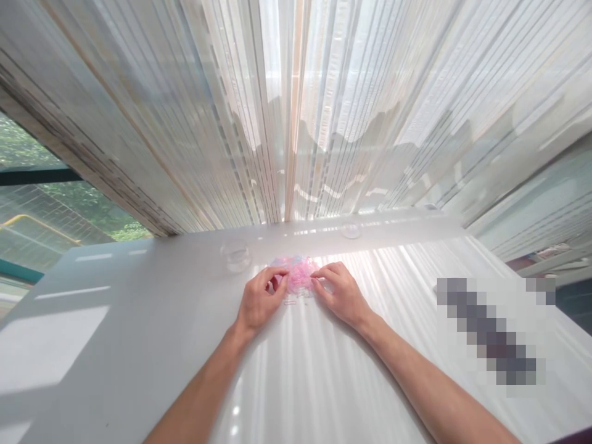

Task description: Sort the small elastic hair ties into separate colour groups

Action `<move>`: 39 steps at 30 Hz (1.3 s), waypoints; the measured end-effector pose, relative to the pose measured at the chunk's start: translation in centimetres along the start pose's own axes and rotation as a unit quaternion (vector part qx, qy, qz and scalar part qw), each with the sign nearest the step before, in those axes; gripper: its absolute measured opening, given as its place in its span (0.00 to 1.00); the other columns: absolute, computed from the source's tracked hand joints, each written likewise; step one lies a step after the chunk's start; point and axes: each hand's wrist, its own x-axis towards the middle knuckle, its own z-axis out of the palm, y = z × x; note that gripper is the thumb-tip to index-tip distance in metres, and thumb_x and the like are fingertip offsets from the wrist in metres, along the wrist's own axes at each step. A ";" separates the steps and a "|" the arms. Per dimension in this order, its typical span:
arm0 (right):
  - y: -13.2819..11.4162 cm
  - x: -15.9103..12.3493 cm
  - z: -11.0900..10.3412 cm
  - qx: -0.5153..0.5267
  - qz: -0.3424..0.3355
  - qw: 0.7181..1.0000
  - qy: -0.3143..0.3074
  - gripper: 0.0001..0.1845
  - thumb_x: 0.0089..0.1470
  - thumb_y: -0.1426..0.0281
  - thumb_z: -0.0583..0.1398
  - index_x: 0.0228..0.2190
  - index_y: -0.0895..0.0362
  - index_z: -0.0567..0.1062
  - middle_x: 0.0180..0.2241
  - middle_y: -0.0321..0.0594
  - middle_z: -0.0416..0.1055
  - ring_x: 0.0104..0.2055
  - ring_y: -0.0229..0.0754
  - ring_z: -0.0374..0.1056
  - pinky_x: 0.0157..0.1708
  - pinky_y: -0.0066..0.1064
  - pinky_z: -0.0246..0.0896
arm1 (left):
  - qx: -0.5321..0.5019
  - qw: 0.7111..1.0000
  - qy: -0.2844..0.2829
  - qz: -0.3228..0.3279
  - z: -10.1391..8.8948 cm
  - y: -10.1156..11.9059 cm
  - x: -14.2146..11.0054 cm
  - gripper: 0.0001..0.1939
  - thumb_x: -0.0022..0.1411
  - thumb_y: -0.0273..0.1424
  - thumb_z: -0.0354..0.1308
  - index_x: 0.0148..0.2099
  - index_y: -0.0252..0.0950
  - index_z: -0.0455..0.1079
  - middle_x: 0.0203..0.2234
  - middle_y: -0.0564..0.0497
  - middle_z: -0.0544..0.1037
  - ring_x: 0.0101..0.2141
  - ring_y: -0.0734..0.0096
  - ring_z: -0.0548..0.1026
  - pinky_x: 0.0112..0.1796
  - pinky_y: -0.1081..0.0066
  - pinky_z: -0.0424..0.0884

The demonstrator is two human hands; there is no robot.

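Forearms [416, 370] in, left hand [259, 300] and right hand [345, 295] curled at pink pile [300, 276], can't tell if I'm gripping; calls for light fingertips.

Illumination: bright daylight through the striped curtain [296, 123] at the far edge of the table [152, 345]. Light streaks cross the surface; sunlit patches and shadow mark its left side. Wide-angle distortion stretches the frame edges. A pixelated block obscures the right side.

White table [152, 320]: pink pile [300, 275] between left hand [261, 301] and right hand [341, 295], clear container [236, 258] and clear disc [351, 232] beyond, blurred dark object [493, 333] rightward
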 end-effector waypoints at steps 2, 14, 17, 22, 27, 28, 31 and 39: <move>-0.3 0.0 -0.2 0.007 -0.002 1.000 -0.001 0.06 0.67 0.70 0.61 0.42 0.52 0.80 0.36 0.42 0.77 0.42 0.49 0.72 0.44 0.43 0.72 | 0.000 1.000 -0.005 0.001 0.1 0.0 -0.1 0.06 0.65 0.28 0.59 0.41 0.39 0.78 0.29 0.55 0.81 0.23 0.76 0.72 0.29 0.76 0.72; -1.2 0.0 0.6 0.034 -0.051 0.998 0.007 0.13 0.65 0.69 0.64 0.51 0.50 0.77 0.38 0.42 0.79 0.41 0.50 0.73 0.43 0.43 0.73 | 0.017 0.998 -0.042 0.039 -0.2 0.2 -0.4 0.07 0.63 0.24 0.61 0.40 0.41 0.77 0.34 0.56 0.84 0.24 0.77 0.73 0.29 0.76 0.72; -1.3 0.0 1.2 0.035 -0.060 0.997 0.010 0.07 0.66 0.69 0.63 0.45 0.50 0.79 0.39 0.42 0.80 0.41 0.49 0.73 0.44 0.43 0.73 | 0.013 0.997 -0.058 0.057 -0.2 0.2 -0.6 0.06 0.64 0.25 0.62 0.40 0.42 0.78 0.34 0.57 0.85 0.25 0.77 0.73 0.29 0.76 0.72; -1.1 0.2 1.2 0.033 -0.053 0.998 0.016 0.06 0.66 0.72 0.63 0.42 0.51 0.80 0.37 0.42 0.80 0.40 0.48 0.74 0.44 0.42 0.73 | 0.012 0.996 -0.055 0.071 -0.3 0.3 -0.6 0.04 0.65 0.28 0.63 0.40 0.42 0.78 0.34 0.56 0.86 0.24 0.77 0.74 0.29 0.75 0.73; -1.1 0.4 0.9 0.034 -0.047 0.998 0.006 0.06 0.63 0.75 0.63 0.37 0.51 0.79 0.34 0.40 0.79 0.39 0.46 0.74 0.42 0.39 0.73 | 0.024 0.996 -0.042 0.069 -0.5 0.6 -0.5 0.05 0.65 0.28 0.62 0.40 0.42 0.79 0.34 0.55 0.86 0.24 0.76 0.74 0.29 0.75 0.73; -1.2 0.4 0.8 0.036 -0.044 0.998 0.005 0.06 0.63 0.75 0.63 0.36 0.52 0.79 0.34 0.40 0.79 0.39 0.46 0.74 0.42 0.39 0.73 | 0.028 0.997 -0.040 0.067 -0.5 0.6 -0.5 0.05 0.65 0.28 0.62 0.40 0.42 0.79 0.34 0.55 0.86 0.24 0.76 0.74 0.29 0.75 0.73; -1.3 0.3 0.6 0.042 -0.032 0.999 0.002 0.05 0.63 0.74 0.62 0.36 0.52 0.78 0.34 0.40 0.79 0.39 0.46 0.74 0.41 0.38 0.73 | 0.041 0.997 -0.035 0.059 -0.4 0.4 -0.5 0.05 0.65 0.28 0.62 0.40 0.42 0.79 0.33 0.55 0.86 0.24 0.76 0.74 0.30 0.75 0.73; -0.8 0.3 0.5 0.047 0.006 0.999 0.006 0.04 0.64 0.71 0.62 0.36 0.52 0.78 0.33 0.41 0.77 0.39 0.48 0.73 0.41 0.40 0.73 | 0.083 0.995 -0.035 0.037 -0.4 0.2 -0.5 0.04 0.67 0.31 0.62 0.43 0.42 0.78 0.34 0.54 0.84 0.25 0.74 0.75 0.32 0.73 0.74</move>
